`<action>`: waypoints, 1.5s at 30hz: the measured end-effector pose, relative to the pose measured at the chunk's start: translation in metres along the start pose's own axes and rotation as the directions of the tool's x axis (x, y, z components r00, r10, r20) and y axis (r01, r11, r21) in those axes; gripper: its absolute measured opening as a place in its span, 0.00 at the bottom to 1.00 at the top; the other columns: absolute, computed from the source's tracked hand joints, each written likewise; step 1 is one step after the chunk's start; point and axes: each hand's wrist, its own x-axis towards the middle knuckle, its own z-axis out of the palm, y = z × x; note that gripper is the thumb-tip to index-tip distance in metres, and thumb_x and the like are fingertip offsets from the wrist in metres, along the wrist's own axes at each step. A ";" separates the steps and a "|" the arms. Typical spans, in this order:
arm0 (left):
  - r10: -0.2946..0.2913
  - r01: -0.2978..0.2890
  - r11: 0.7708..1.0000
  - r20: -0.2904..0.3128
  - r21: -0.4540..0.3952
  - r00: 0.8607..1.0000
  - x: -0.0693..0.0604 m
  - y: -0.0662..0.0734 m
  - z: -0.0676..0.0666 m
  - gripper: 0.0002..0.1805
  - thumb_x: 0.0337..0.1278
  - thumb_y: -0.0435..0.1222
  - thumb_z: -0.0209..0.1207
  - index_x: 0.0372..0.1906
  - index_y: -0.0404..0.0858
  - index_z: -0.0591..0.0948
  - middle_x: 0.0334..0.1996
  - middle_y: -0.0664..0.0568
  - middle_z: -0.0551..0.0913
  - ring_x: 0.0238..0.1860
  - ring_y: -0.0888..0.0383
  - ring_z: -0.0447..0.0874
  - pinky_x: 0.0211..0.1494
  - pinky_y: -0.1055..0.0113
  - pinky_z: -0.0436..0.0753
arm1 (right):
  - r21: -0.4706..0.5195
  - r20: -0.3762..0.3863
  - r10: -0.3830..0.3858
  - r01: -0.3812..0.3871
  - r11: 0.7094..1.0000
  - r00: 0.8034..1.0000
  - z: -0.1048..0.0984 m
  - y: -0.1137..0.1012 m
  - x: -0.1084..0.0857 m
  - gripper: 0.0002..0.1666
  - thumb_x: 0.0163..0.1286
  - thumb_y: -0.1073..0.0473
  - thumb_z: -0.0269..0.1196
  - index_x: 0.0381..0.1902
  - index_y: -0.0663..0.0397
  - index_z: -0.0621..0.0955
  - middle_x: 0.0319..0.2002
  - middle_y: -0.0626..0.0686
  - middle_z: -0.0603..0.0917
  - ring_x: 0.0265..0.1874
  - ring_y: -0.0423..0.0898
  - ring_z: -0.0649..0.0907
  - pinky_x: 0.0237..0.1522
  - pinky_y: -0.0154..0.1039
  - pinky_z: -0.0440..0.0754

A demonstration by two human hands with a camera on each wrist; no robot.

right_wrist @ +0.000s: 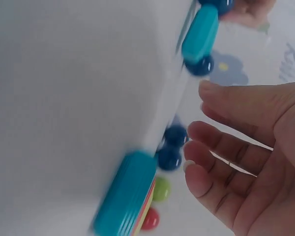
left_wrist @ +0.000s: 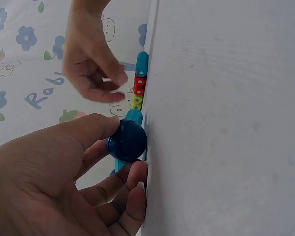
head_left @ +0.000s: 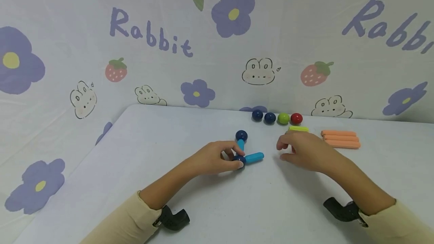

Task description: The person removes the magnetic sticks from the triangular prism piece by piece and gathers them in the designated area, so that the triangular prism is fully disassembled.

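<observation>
My left hand (head_left: pixel 217 157) pinches a dark blue ball (left_wrist: pixel 128 140) between thumb and fingers, low over the white table. Two light blue sticks join this ball. One stick (head_left: pixel 254 157) points right with its far end free; the other stick (head_left: pixel 240 145) runs back to a second dark blue ball (head_left: pixel 241 135). My right hand (head_left: pixel 303 150) hovers to the right of these pieces, holding nothing, its fingers loosely bent and thumb apart from them. Behind that hand shows a yellow-green stick (head_left: pixel 298 128), partly hidden by it.
Along the table's back edge stand two dark blue balls (head_left: pixel 269 118), a green ball (head_left: pixel 283 118) and a red ball (head_left: pixel 296 118). Orange sticks (head_left: pixel 340 139) lie side by side at the right. Teal (right_wrist: pixel 125 196) and red (left_wrist: pixel 139 84) sticks show in the wrist views. A printed cloth (head_left: pixel 152 74) hangs behind.
</observation>
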 end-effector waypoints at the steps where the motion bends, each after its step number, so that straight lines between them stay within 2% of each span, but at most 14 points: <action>1: 0.000 0.000 1.000 0.002 0.001 1.000 0.000 0.000 0.000 0.11 0.62 0.43 0.67 0.49 0.52 0.84 0.37 0.58 0.82 0.32 0.59 0.80 0.33 0.67 0.81 | 0.009 0.012 -0.008 0.008 1.000 1.000 0.001 -0.005 0.004 0.12 0.61 0.63 0.73 0.44 0.55 0.86 0.38 0.49 0.84 0.35 0.46 0.81 0.38 0.41 0.83; 5: 0.007 -0.007 1.000 0.005 -0.005 1.000 0.001 -0.001 0.000 0.11 0.62 0.43 0.67 0.49 0.51 0.84 0.37 0.57 0.82 0.32 0.59 0.80 0.34 0.67 0.81 | 0.035 0.045 -0.061 0.059 0.998 0.997 0.010 -0.021 0.018 0.14 0.63 0.64 0.71 0.48 0.55 0.86 0.43 0.52 0.85 0.42 0.49 0.84 0.45 0.45 0.85; 8: 0.017 -0.017 1.000 0.003 -0.010 1.000 0.001 -0.002 -0.001 0.11 0.62 0.43 0.67 0.49 0.50 0.84 0.36 0.57 0.82 0.31 0.59 0.81 0.34 0.67 0.81 | 0.042 0.054 -0.097 0.095 0.995 0.994 0.017 -0.029 0.026 0.16 0.61 0.65 0.72 0.48 0.54 0.86 0.43 0.50 0.85 0.45 0.50 0.83 0.48 0.47 0.84; 16: 0.021 -0.021 1.000 0.006 -0.015 1.000 0.000 -0.002 0.000 0.12 0.62 0.43 0.67 0.49 0.51 0.83 0.36 0.57 0.82 0.32 0.57 0.81 0.33 0.66 0.81 | 0.025 0.066 -0.093 0.091 0.996 0.994 0.026 -0.041 0.034 0.16 0.56 0.66 0.76 0.40 0.50 0.83 0.33 0.45 0.83 0.35 0.45 0.80 0.44 0.43 0.84; 19: 0.026 -0.026 0.999 0.002 -0.020 1.000 0.000 -0.002 0.000 0.11 0.62 0.43 0.67 0.49 0.50 0.84 0.35 0.57 0.82 0.31 0.57 0.81 0.33 0.66 0.81 | 0.067 0.095 -0.117 0.111 0.992 0.989 0.026 -0.041 0.032 0.13 0.57 0.65 0.75 0.38 0.49 0.83 0.31 0.43 0.81 0.33 0.43 0.79 0.41 0.40 0.83; 21: 0.031 -0.031 0.999 0.002 -0.022 1.000 0.000 -0.002 0.001 0.11 0.62 0.42 0.67 0.48 0.50 0.84 0.35 0.57 0.82 0.31 0.57 0.81 0.33 0.67 0.81 | 0.147 0.161 -0.156 0.133 0.980 0.975 0.024 -0.039 0.028 0.11 0.59 0.64 0.74 0.37 0.47 0.84 0.30 0.41 0.81 0.33 0.42 0.79 0.41 0.38 0.82; 24: 0.038 -0.038 0.999 0.006 -0.020 0.999 0.000 -0.003 0.002 0.11 0.62 0.42 0.67 0.49 0.50 0.84 0.35 0.57 0.82 0.31 0.57 0.81 0.33 0.67 0.81 | 0.274 0.260 -0.218 0.144 0.951 0.941 0.021 -0.035 0.019 0.10 0.62 0.63 0.73 0.39 0.44 0.85 0.30 0.39 0.81 0.34 0.41 0.79 0.40 0.37 0.80; 26: 0.038 -0.038 0.999 0.006 -0.015 0.999 0.000 -0.002 0.002 0.11 0.62 0.42 0.67 0.49 0.51 0.84 0.36 0.58 0.82 0.31 0.58 0.81 0.33 0.67 0.81 | 0.309 0.295 -0.225 0.130 0.942 0.929 0.019 -0.033 0.014 0.10 0.62 0.61 0.73 0.40 0.44 0.85 0.31 0.38 0.81 0.34 0.41 0.78 0.39 0.36 0.80; 33: 0.020 -0.020 1.000 0.001 -0.006 1.000 0.000 -0.002 0.001 0.11 0.62 0.43 0.67 0.49 0.52 0.84 0.36 0.58 0.82 0.32 0.58 0.81 0.33 0.67 0.81 | 0.245 0.249 -0.103 0.041 0.969 0.963 0.017 -0.023 -0.005 0.08 0.61 0.58 0.74 0.38 0.44 0.86 0.28 0.39 0.79 0.31 0.40 0.77 0.35 0.35 0.79; 39: 0.018 -0.018 1.000 0.005 -0.015 1.000 0.000 -0.001 0.001 0.10 0.62 0.43 0.67 0.48 0.52 0.84 0.36 0.58 0.82 0.31 0.58 0.81 0.32 0.66 0.81 | 0.208 0.217 -0.012 -0.034 0.978 0.976 0.013 -0.007 -0.025 0.09 0.58 0.58 0.76 0.33 0.41 0.85 0.25 0.40 0.78 0.30 0.41 0.76 0.32 0.35 0.77; 45: 0.000 0.000 1.000 -0.002 -0.023 1.000 0.000 0.000 0.001 0.11 0.62 0.43 0.67 0.48 0.52 0.84 0.36 0.57 0.82 0.31 0.59 0.81 0.32 0.66 0.81 | 0.168 0.180 0.046 -0.077 0.983 0.983 0.009 0.008 -0.042 0.11 0.56 0.59 0.77 0.29 0.43 0.83 0.24 0.41 0.76 0.28 0.41 0.75 0.29 0.35 0.76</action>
